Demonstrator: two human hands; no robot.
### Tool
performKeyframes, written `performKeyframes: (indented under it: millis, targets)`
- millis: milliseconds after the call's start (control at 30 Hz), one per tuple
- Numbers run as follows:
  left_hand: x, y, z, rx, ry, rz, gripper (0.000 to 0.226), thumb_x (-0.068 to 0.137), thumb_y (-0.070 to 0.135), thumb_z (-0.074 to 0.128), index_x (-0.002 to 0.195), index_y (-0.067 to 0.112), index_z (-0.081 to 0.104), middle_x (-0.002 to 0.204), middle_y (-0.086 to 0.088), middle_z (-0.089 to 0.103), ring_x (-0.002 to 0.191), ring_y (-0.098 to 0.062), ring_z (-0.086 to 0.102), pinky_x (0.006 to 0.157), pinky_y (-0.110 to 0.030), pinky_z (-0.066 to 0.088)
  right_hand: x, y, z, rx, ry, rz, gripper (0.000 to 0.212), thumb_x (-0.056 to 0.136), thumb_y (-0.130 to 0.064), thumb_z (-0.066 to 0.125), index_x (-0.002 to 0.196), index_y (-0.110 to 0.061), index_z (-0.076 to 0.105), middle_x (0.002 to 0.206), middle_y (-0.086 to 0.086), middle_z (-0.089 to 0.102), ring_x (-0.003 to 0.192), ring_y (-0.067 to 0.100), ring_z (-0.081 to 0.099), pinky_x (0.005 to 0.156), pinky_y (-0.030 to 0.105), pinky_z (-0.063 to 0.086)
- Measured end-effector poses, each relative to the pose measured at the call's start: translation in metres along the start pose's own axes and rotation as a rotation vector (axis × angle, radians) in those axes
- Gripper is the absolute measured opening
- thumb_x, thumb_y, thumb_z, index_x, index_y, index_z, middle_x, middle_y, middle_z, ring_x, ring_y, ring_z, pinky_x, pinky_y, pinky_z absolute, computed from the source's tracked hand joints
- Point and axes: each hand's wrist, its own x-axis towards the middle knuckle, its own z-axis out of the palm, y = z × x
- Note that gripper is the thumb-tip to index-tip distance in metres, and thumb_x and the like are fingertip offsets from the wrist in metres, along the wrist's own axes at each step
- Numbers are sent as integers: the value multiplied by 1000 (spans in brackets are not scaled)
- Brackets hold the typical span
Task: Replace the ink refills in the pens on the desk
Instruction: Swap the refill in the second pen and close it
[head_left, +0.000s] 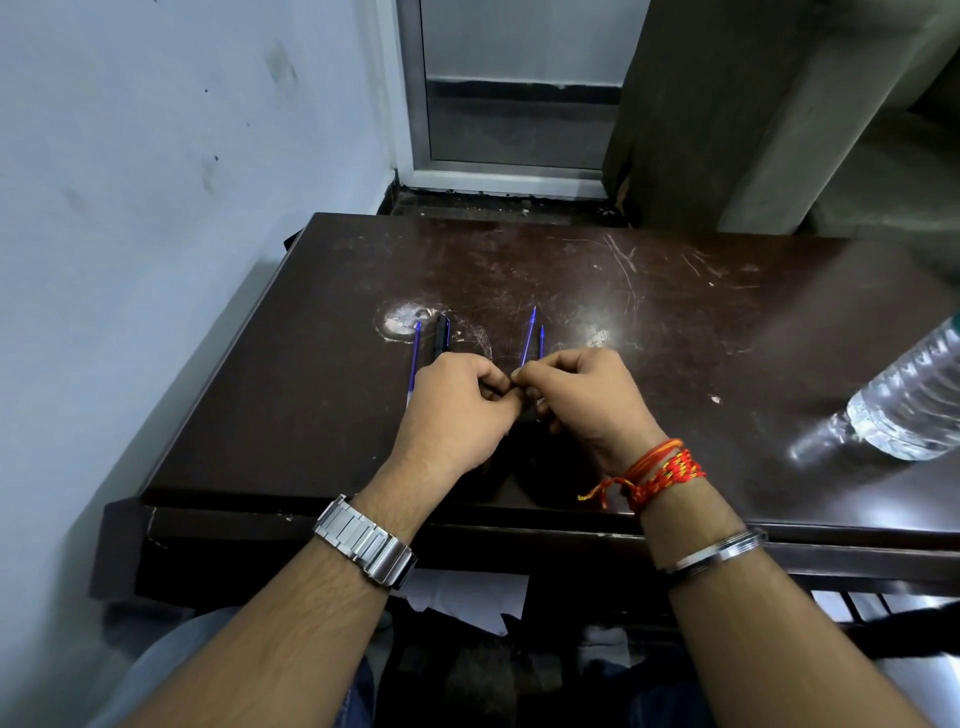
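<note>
1. While both hands meet over the middle of the dark brown desk, the left hand is curled shut, and its fingertips pinch something small that I cannot make out.
2. The right hand is curled shut too, and its fingertips touch the left ones. A dark bit shows under it, maybe part of a pen, but the fingers hide it.
3. A blue refill lies on the desk just left of the left hand.
4. A black pen lies right beside that refill, and the left hand covers its near end.
5. Two more blue refills poke out from behind the right hand, side by side.
6. A clear water bottle lies far off at the right edge.
7. A silver watch is on the left wrist, and red threads are on the right wrist.
</note>
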Motion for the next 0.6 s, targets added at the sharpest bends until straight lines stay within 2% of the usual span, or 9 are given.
performKeyframes:
  millis: [133, 267, 600]
  targets:
    - [0, -1, 0, -6, 2, 3, 27, 78, 30, 81, 58, 32, 63, 47, 33, 58, 48, 14, 57, 44, -4, 38, -1, 0, 1, -3, 7, -6, 17, 70, -22, 72, 63, -6, 72, 47, -3, 59, 41, 8, 50, 41, 22, 40]
    - [1, -3, 1, -8, 7, 2, 26, 78, 29, 81, 59, 31, 64, 44, 25, 59, 47, 12, 57, 44, -5, 38, -2, -1, 1, -23, 17, -27, 18, 72, -21, 74, 57, -13, 70, 43, -7, 58, 38, 3, 50, 40, 20, 40]
    - [2, -4, 1, 4, 0, -9, 25, 80, 29, 79, 60, 29, 65, 44, 30, 57, 46, 12, 56, 44, -5, 38, -4, -2, 2, 11, 34, -38, 23, 75, -17, 78, 55, -14, 70, 41, -8, 59, 37, 0, 51, 40, 16, 40]
